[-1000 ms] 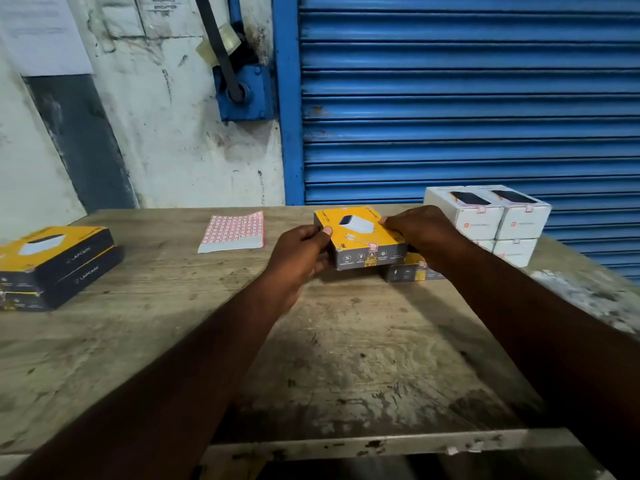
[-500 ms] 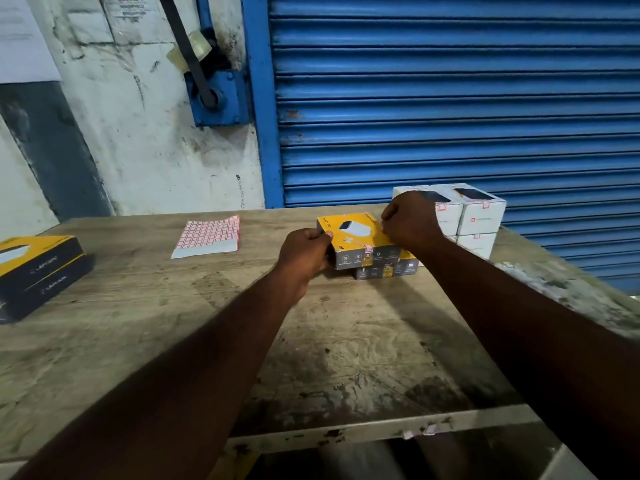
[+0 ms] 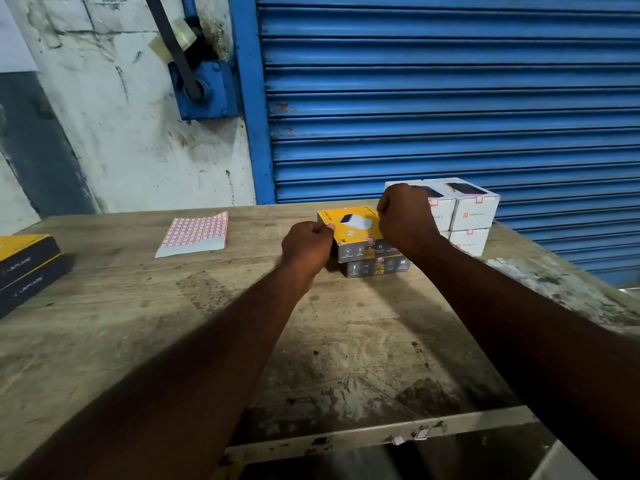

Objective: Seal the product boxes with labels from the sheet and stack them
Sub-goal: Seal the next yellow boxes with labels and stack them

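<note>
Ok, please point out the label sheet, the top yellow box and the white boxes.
label sheet point(image 3: 195, 232): head view, middle of its red-gridded face.
top yellow box point(image 3: 348, 225): head view, its yellow top face.
white boxes point(image 3: 479, 213): head view, front side of the upper right box.

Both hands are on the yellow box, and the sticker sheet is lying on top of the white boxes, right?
Not quite. The head view shows the sticker sheet lying flat on the table, left of the yellow box. The left hand and right hand are on that box.
</note>
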Tool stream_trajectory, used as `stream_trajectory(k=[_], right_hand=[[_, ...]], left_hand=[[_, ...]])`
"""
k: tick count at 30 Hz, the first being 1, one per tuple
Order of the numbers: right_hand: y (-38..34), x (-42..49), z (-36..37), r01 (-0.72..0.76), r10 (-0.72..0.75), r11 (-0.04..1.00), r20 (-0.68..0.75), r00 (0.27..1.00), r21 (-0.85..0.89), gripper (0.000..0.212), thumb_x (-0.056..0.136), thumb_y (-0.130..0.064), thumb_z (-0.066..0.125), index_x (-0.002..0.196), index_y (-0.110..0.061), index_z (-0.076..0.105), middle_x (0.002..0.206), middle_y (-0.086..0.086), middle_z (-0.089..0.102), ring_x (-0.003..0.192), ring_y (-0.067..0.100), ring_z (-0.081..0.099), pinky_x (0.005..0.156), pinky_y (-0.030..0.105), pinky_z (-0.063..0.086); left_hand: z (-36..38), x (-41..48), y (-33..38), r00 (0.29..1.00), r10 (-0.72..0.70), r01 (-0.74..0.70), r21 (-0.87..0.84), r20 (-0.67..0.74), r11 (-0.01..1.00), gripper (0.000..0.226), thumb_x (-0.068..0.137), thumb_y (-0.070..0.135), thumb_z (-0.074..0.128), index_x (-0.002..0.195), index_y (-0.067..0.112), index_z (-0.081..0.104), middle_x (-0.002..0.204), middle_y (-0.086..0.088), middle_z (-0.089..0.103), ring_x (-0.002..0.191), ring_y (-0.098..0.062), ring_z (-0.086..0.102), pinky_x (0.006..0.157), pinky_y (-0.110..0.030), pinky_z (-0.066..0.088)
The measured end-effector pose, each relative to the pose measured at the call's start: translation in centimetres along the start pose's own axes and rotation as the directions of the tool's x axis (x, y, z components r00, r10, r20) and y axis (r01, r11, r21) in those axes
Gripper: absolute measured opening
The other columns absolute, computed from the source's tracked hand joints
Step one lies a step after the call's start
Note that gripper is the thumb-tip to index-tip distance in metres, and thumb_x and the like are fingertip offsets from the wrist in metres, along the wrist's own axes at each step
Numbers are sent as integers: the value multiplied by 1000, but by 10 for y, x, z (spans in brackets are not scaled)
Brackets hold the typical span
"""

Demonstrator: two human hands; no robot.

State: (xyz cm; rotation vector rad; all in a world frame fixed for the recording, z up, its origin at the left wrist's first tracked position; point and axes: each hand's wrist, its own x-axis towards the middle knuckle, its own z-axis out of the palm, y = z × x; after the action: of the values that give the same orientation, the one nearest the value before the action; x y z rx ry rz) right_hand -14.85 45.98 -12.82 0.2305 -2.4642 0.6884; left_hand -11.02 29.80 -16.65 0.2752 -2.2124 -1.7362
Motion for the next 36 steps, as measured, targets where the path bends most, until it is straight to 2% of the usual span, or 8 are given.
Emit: stream_trajectory(k=[6,10,15,20,24,26,31,36], right_hand=[[5,-2,-2,67,-68,996,18,998,64,27,74,16,58,83,-6,71,87,13,71,84,27,64,69,25,44],[10,-1,-3,85,-85,992,-4,996,95,26,76,16,59,81,-6,71,79,7,66,77,20,59,68,23,40],[15,-2,-4,94,-93,988,-11,996,119,26,75,17,60,84,-4,74,81,8,68,77,17,58,67,23,39],[19,-4,-4,112,-113,981,-5,994,160,25,76,16,61,85,-4,74,86,11,73,77,16,60,67,21,41],[22,-7,-5,112,-116,973,8,993,200,23,78,12,65,85,-8,73,84,7,71,81,20,68,68,18,48],[19,-10,-6,82,-90,964,18,996,253,19,79,7,71,87,-10,72,83,3,69,83,19,69,68,12,48],[-6,-16,-10,-2,-53,876,99,994,482,19,81,-2,80,91,-11,66,94,12,74,88,24,73,84,35,58],[-49,-28,-1,3,-63,859,99,993,512,22,78,-12,86,92,-10,69,89,10,74,78,18,71,80,30,57]], left_hand=[[6,3,5,999,31,-29,88,-26,996,22,97,31,64,97,14,78,96,-5,76,93,-25,70,73,-28,49],[12,4,8,999,46,-45,75,-13,996,13,94,29,69,90,18,76,95,-5,76,94,-25,72,90,-39,58],[16,7,10,997,75,-74,86,-16,994,18,93,24,71,74,22,71,93,-4,76,94,-27,71,92,-43,58],[16,8,10,996,82,-80,81,-23,994,11,93,25,71,91,16,76,97,-5,76,95,-26,71,92,-42,58],[13,4,10,995,98,-97,88,-8,991,28,94,28,69,117,12,72,115,-4,73,106,-25,69,99,-41,54],[8,1,11,991,135,-135,108,5,985,34,95,30,68,126,14,69,122,-1,71,111,-21,66,100,-32,50],[-16,-9,13,963,270,-265,200,2,943,22,96,24,66,116,16,72,117,4,71,98,-3,57,72,-3,36],[-71,-18,14,962,268,-257,136,-62,957,19,95,25,68,112,18,71,105,5,70,99,-14,65,95,-38,54]])
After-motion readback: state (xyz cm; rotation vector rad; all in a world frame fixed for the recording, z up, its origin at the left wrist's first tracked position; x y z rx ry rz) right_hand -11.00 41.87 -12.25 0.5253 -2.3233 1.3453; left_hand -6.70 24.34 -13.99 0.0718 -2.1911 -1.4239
